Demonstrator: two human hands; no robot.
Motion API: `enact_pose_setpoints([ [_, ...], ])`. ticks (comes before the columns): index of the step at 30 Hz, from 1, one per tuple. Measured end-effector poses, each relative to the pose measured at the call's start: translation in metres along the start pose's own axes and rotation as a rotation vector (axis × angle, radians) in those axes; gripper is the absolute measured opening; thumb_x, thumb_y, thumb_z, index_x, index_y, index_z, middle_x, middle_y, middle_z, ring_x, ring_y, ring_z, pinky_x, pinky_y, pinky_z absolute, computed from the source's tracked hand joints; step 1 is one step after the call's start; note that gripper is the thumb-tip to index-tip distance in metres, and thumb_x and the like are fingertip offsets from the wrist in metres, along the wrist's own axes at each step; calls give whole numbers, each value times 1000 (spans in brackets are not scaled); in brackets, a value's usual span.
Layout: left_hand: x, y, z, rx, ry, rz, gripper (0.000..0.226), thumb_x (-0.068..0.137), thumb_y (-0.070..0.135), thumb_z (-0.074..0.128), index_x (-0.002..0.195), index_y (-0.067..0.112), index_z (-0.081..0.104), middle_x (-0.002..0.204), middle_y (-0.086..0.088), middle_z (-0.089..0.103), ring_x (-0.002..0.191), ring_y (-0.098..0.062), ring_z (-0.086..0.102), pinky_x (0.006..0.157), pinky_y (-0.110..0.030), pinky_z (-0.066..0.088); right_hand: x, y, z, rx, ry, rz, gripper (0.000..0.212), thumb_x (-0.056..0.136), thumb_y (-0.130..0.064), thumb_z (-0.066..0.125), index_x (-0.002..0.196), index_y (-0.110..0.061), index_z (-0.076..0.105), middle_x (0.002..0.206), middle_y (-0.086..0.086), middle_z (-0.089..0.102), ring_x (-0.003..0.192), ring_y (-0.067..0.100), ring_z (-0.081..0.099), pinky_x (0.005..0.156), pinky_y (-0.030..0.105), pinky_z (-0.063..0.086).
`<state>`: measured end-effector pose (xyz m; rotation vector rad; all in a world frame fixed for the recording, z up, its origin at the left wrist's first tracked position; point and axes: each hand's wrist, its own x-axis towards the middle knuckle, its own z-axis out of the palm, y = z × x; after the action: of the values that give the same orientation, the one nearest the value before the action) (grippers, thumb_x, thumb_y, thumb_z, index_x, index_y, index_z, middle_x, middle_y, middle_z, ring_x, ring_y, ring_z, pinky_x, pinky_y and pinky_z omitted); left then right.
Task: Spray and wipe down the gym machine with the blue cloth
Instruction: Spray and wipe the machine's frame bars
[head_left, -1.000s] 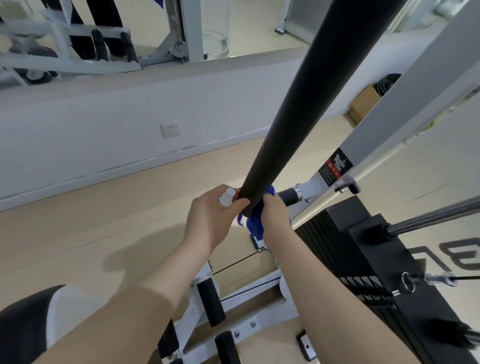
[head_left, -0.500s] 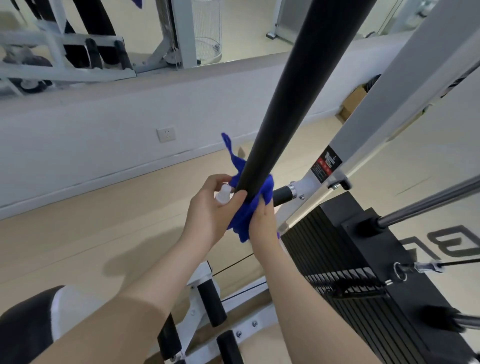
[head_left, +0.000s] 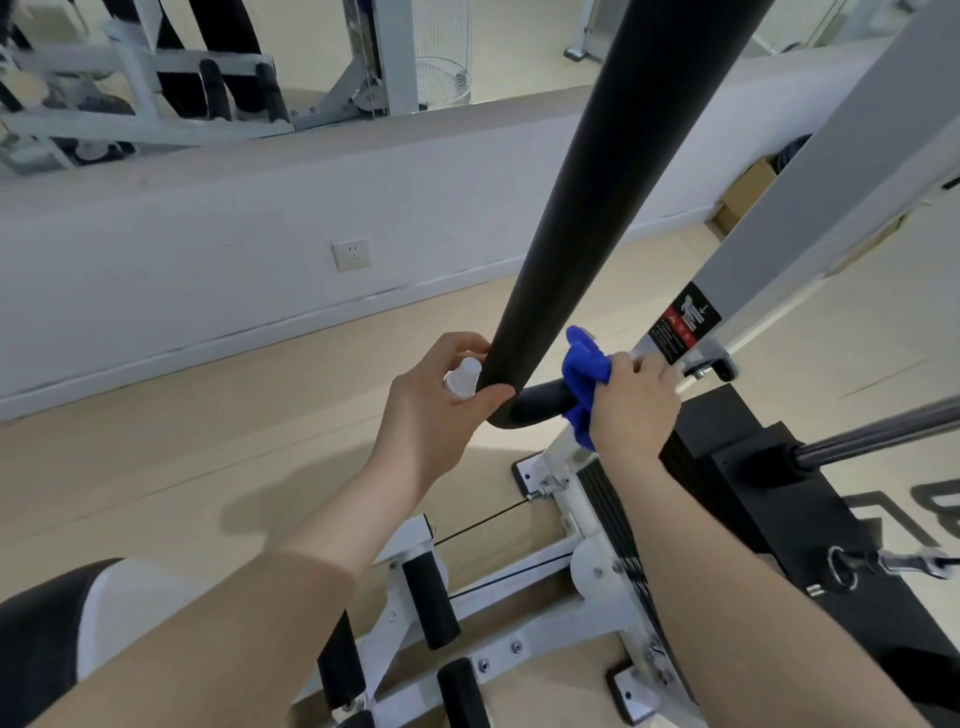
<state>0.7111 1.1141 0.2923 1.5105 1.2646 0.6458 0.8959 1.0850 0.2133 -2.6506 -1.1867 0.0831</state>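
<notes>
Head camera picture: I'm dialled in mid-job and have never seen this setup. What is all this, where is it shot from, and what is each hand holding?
There is no robot here. The one view comes from a camera worn on a person's head, looking down along both bare forearms. The thick black padded bar slanting through the middle belongs to a white-framed gym machine, with its black weight stack at lower right. The left hand holds a small white spray bottle against the bar's lower end. The right hand grips the blue cloth, bunched around a shorter black handle beside the frame. Below lies a tan floor; a white wall runs behind.
</notes>
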Motion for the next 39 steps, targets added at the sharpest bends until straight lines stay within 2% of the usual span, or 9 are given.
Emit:
enact_pose_setpoints([
  [5, 2, -1, 0, 31, -3, 10, 28, 81, 20, 69, 98, 35, 53, 100, 12, 64, 89, -11, 57, 60, -2, 40, -53, -35, 9, 535, -243, 61, 34, 94, -7, 48, 126, -15, 44, 103, 2, 52, 74, 4, 52, 67, 6, 43],
  [9, 6, -2, -2, 107, -33, 23, 28, 83, 25, 68, 103, 36, 51, 103, 13, 63, 89, -8, 57, 65, -7, 41, -40, -12, 8, 262, -253, -236, 46, 92, -10, 47, 135, -24, 38, 116, 1, 48, 93, 14, 55, 77, 26, 50],
  [14, 6, -4, -2, 128, -5, 45, 31, 84, 26, 68, 111, 32, 53, 106, 12, 62, 83, -9, 56, 54, -4, 42, -2, 22, 5, 330, -129, 86, 36, 98, -21, 35, 133, -27, 42, 112, -3, 45, 82, 7, 47, 74, 19, 39],
  [18, 6, -3, -1, 130, -5, 39, 33, 85, 27, 67, 114, 31, 53, 107, 11, 60, 80, -8, 55, 51, -3, 42, -22, -16, 15, 685, -211, 290, 45, 98, -26, 40, 141, -33, 31, 118, 1, 45, 97, 16, 49, 91, 36, 42],
  [23, 9, 5, -9, 195, -45, 9, 29, 86, 23, 63, 114, 29, 59, 105, 14, 61, 85, -17, 60, 67, -22, 47, -30, -36, -7, 1115, -415, 762, 19, 94, -35, 48, 97, -17, 52, 92, 12, 60, 80, 20, 59, 74, 32, 48],
  [26, 0, 10, -23, 249, -54, -35, 30, 89, 21, 56, 117, 28, 59, 107, 13, 60, 79, -17, 64, 67, -25, 44, -55, -53, -34, 1309, -617, 927, 17, 93, -26, 53, 103, -12, 52, 94, 14, 61, 90, 24, 62, 85, 32, 49],
  [29, -13, 8, -36, 235, -53, -91, 30, 87, 21, 55, 117, 28, 58, 116, 9, 62, 80, -20, 65, 68, -27, 43, -82, -83, -59, 1657, -617, 1084, 21, 90, -25, 59, 97, -6, 51, 80, 10, 59, 73, 17, 57, 69, 24, 47],
  [35, -46, 22, -42, 71, -72, -180, 23, 84, 34, 60, 83, 12, 66, 67, -7, 66, 58, -21, 57, 63, -32, 46, -101, -100, -100, 2058, -476, 883, 30, 98, -27, 41, 100, -1, 56, 60, 6, 61, 59, 17, 60, 65, 29, 49],
  [39, -53, 22, -34, -202, -111, -293, 17, 85, 25, 63, 88, 8, 63, 67, -7, 66, 53, -17, 54, 60, -29, 48, -107, -93, -121, 1795, -528, 621, 24, 91, -3, 37, 109, -7, 53, 89, 14, 66, 87, 24, 65, 85, 36, 51],
])
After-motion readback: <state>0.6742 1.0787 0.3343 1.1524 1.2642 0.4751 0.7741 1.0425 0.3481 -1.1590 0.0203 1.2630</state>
